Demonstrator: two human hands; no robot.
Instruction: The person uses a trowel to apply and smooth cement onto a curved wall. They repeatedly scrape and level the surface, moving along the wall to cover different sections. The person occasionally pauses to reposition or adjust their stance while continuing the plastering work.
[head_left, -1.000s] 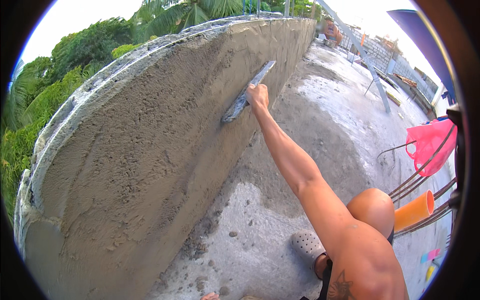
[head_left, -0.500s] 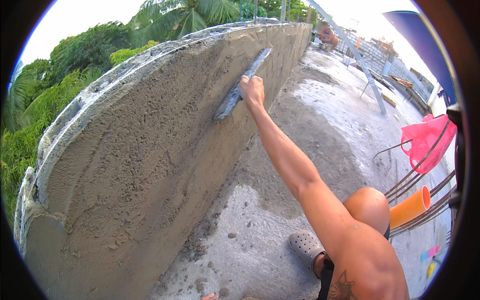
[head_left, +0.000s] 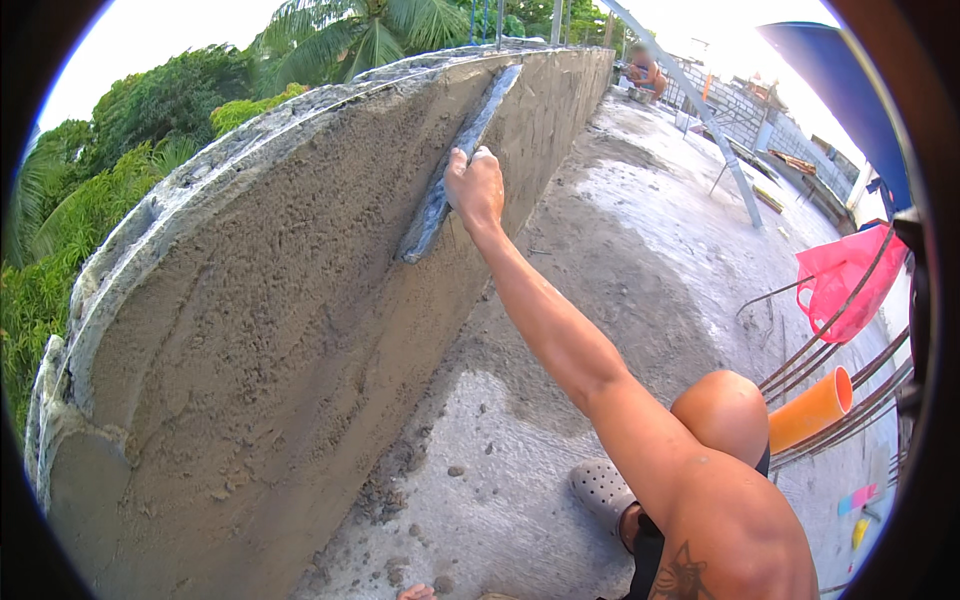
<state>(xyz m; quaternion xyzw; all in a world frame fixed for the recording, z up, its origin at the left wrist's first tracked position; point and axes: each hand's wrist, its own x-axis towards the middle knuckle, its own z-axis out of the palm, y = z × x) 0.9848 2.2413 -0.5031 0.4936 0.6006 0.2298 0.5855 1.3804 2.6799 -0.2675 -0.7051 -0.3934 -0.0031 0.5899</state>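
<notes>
My right hand (head_left: pixel 474 188) is closed round the back of a long, narrow plastering float (head_left: pixel 432 222), grey and smeared with mortar. The float lies slantwise against the upper part of a low wall (head_left: pixel 250 300) coated in wet mortar. To the left of the float the mortar is rough and pitted; beyond it, toward the far end, the coat looks smoother. Only a few fingertips of my left hand (head_left: pixel 418 592) show at the bottom edge, near the wall's foot; the rest of it is out of the picture, so what it holds is hidden.
Mortar crumbs (head_left: pixel 395 570) lie along the wall's foot. An orange pipe (head_left: pixel 812 410), bent steel bars (head_left: pixel 800 375) and a pink plastic bag (head_left: pixel 850 280) stand at the right. A slanting metal prop (head_left: pixel 690 110) rises farther off, and another person (head_left: pixel 645 75) crouches at the far end.
My right hand has moved the float a little left and toward the wall's top edge, still against the mortar. The view has shifted slightly. The left fingertips stay at the bottom edge.
</notes>
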